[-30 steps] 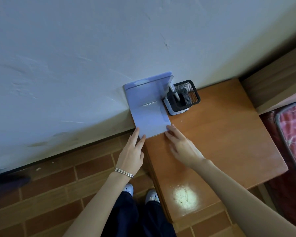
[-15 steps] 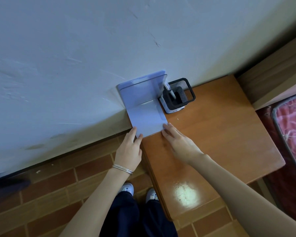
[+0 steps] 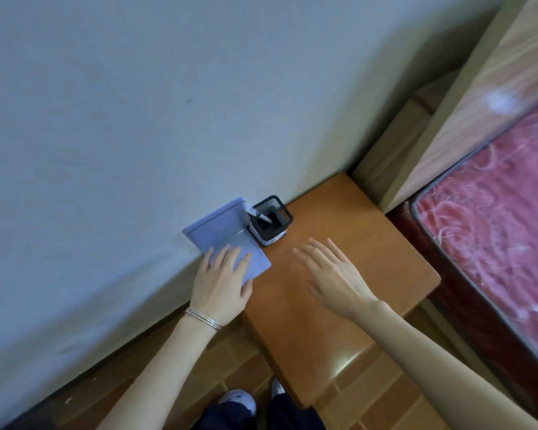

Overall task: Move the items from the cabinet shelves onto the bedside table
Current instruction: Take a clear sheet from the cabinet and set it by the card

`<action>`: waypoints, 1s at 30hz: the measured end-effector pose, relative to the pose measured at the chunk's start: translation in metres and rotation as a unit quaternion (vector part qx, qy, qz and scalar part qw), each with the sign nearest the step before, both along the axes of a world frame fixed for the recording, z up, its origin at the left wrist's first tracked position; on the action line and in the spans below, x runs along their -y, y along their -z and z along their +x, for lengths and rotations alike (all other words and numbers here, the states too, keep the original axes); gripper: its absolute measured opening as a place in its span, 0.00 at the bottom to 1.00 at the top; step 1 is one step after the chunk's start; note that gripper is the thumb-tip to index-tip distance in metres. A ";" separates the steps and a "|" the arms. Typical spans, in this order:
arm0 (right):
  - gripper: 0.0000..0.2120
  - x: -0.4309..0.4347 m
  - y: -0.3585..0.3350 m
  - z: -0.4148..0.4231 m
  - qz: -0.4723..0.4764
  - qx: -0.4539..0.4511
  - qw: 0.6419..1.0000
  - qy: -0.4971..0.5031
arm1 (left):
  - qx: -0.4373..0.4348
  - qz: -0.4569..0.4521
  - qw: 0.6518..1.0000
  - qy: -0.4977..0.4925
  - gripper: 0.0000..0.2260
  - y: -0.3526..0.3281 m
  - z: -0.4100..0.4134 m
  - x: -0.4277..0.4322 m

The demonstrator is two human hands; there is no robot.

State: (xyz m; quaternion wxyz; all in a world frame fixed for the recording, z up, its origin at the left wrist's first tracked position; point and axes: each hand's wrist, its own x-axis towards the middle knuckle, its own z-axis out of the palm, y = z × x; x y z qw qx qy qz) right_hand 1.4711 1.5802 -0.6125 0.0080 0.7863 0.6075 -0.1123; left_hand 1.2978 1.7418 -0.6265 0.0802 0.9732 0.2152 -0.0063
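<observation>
A light purple L-shaped bookend (image 3: 227, 240) stands at the back left corner of the wooden bedside table (image 3: 339, 305), its upright plate against the wall. My left hand (image 3: 222, 282) lies flat on the bookend's base with straight fingers. Right beside the bookend stands a black mesh pen holder (image 3: 271, 223) with a pen in it. My right hand (image 3: 333, 274) hovers over the tabletop with fingers spread, holding nothing, to the right of the bookend.
A pale wall (image 3: 137, 135) runs behind the table. To the right is a bed with a red patterned mattress (image 3: 497, 218) and a wooden headboard (image 3: 466, 97). Brown floor tiles (image 3: 174, 377) and my shoes (image 3: 239, 401) are below.
My right hand has left the bookend's edge and lifted to the right over the tabletop. My left hand has slid forward onto the bookend's base. The camera view has tilted and shifted.
</observation>
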 end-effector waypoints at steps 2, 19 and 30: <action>0.30 0.018 -0.042 0.006 0.021 0.028 0.998 0.048 | 0.037 0.007 0.998 0.049 0.20 -0.038 0.019 0.001; 0.25 0.297 -0.321 -0.089 0.106 0.190 0.828 0.517 | 0.186 0.015 0.819 0.543 0.25 -0.322 0.143 0.228; 0.25 0.472 -0.381 -0.355 0.018 0.235 0.591 0.772 | 0.214 -0.063 0.589 0.777 0.22 -0.389 0.000 0.502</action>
